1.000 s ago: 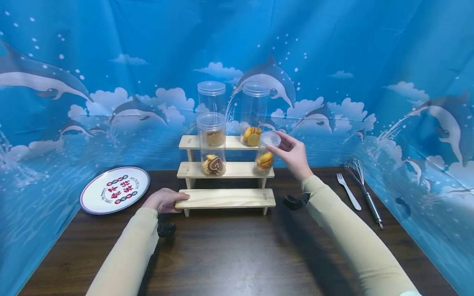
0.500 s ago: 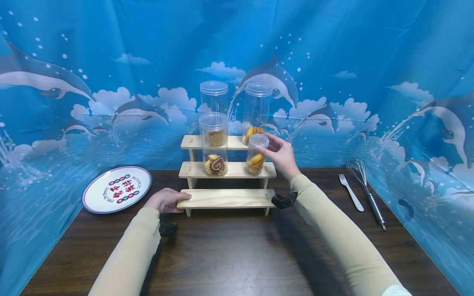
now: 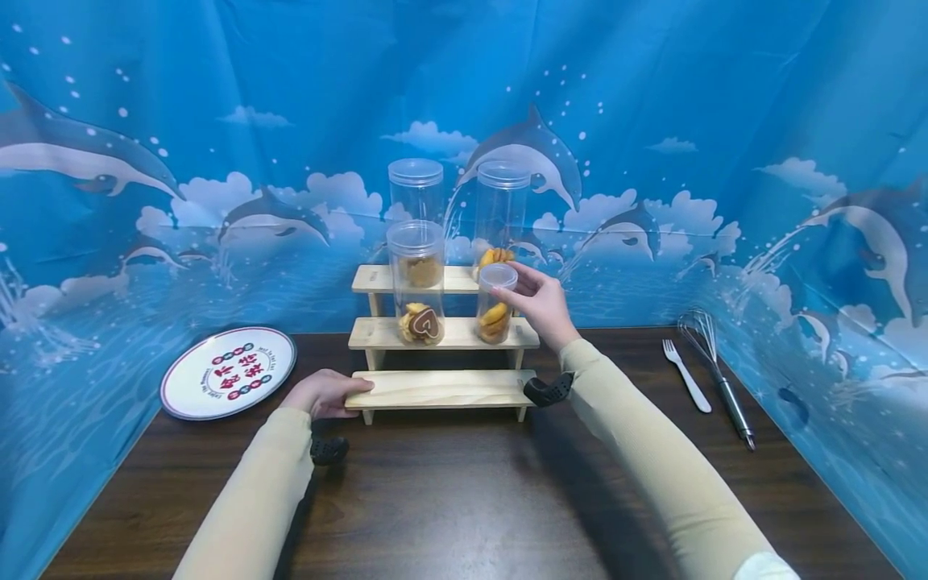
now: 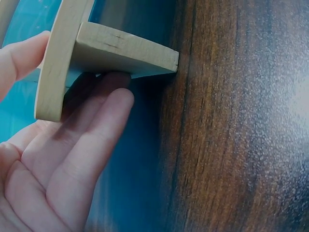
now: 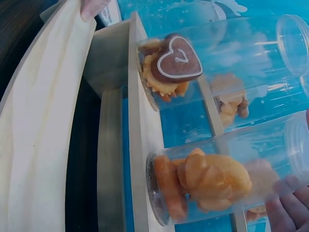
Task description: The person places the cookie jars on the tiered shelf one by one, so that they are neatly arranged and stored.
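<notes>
The wooden stepped rack (image 3: 444, 354) is the landmark here, and everything turns on the short clear jar (image 3: 496, 304) standing on its middle step, toward the right end. The jar is upright, its long axis vertical, with orange-yellow biscuits piled in its lower half. The right hand (image 3: 540, 304) comes at it from the right and slightly in front, fingers and thumb curled round the lidded top, so the hold is high on the jar while the base sits on the step. In the right wrist view the same jar (image 5: 227, 179) shows its base against the step's board and fingertips (image 5: 289, 212) at its upper wall (whether the base bears fully on the wood or is a touch lifted cannot be told).

To the jar's left on the same step stands a taller jar (image 3: 416, 282) with a heart-iced biscuit inside; the two are near but apart. Two more tall jars stand on the top step behind.

The left hand (image 3: 324, 393) is well away from the jar, at the left end of the rack's lowest step, thumb above and fingers (image 4: 91, 140) beneath the board, holding it lightly
</notes>
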Available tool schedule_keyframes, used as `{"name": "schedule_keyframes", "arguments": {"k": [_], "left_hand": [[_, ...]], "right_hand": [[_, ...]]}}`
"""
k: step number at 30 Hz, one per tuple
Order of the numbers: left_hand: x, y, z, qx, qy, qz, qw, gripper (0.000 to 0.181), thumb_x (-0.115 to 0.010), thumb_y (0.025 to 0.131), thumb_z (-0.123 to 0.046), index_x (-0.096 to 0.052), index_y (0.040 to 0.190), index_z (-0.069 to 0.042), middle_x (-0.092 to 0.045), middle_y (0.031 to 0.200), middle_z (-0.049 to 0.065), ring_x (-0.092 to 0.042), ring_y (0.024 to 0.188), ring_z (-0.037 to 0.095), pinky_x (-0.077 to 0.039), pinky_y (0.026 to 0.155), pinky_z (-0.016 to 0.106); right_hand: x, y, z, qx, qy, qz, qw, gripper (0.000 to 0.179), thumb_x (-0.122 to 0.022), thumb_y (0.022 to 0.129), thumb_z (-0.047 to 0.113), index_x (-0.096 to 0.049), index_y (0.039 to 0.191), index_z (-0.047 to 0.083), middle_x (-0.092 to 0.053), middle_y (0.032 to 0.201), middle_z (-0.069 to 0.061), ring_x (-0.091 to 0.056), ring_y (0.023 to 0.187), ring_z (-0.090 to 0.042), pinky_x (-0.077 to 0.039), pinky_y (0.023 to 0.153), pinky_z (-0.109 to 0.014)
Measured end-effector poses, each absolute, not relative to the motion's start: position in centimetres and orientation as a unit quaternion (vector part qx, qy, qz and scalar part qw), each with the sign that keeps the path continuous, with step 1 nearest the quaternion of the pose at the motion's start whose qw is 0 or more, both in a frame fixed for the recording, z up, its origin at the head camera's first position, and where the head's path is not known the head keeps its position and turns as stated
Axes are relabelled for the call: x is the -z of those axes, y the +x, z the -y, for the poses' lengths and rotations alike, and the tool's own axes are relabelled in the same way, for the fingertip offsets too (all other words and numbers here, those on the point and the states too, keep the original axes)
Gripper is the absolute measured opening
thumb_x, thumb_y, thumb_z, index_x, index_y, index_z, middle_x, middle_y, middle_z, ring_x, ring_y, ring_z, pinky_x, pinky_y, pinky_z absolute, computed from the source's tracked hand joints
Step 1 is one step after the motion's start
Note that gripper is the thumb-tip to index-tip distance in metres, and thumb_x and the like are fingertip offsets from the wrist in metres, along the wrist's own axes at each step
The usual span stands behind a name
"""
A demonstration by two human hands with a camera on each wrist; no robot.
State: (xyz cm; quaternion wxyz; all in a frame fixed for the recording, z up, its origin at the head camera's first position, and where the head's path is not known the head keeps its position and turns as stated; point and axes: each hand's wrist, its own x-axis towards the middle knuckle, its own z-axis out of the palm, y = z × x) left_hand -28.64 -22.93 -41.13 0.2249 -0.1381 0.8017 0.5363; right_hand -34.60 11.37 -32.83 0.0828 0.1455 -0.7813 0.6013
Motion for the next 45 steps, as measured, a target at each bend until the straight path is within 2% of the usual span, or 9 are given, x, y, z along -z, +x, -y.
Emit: {"name": "schedule_keyframes", "arguments": {"k": [20,26,36,45], "left_hand": [[41.3,-28.8,22.8,-0.546,-0.137,-0.795,0.227,0.056,-0.067,0.087,-0.021,-0.048,0.124,0.017,-0.066,0.081,0.006,-0.064,0.074,0.013,-0.058,0.073,0.031],[41.2,-28.6,22.9,-0.542,-0.14,-0.798,0.222,0.056,-0.067,0.087,-0.023,-0.05,0.123,0.016,-0.065,0.08,0.005,-0.064,0.072,0.012,-0.058,0.072,0.03],[41.4,-28.3,22.9,-0.562,-0.135,-0.787,0.218,0.057,-0.067,0.087,-0.021,-0.048,0.124,0.017,-0.066,0.083,0.007,-0.065,0.078,0.014,-0.058,0.076,0.034],[41.4,-28.0,22.8,-0.544,-0.138,-0.801,0.207,0.06,-0.066,0.089,-0.024,-0.045,0.127,0.017,-0.065,0.098,0.017,-0.065,0.083,0.018,-0.057,0.078,0.036]], "right_hand": [[32.6,-34.6,-11.6,-0.599,0.146,0.784,0.073,0.07,-0.074,0.081,0.039,-0.047,0.14,0.014,-0.055,0.135,-0.01,-0.055,0.121,-0.021,-0.047,0.098,-0.033],[32.5,-34.4,-11.9,-0.609,0.159,0.773,0.084,0.069,-0.074,0.081,0.036,-0.047,0.14,0.013,-0.054,0.136,-0.008,-0.054,0.122,-0.019,-0.047,0.099,-0.031],[33.3,-33.9,-13.6,-0.599,0.18,0.773,0.108,0.07,-0.074,0.082,0.038,-0.046,0.14,0.012,-0.052,0.138,-0.007,-0.05,0.127,-0.018,-0.043,0.103,-0.028],[33.9,-33.1,-15.7,-0.585,0.167,0.787,0.107,0.066,-0.07,0.085,0.038,-0.044,0.142,0.015,-0.046,0.144,-0.008,-0.046,0.13,-0.019,-0.04,0.106,-0.031]]}}
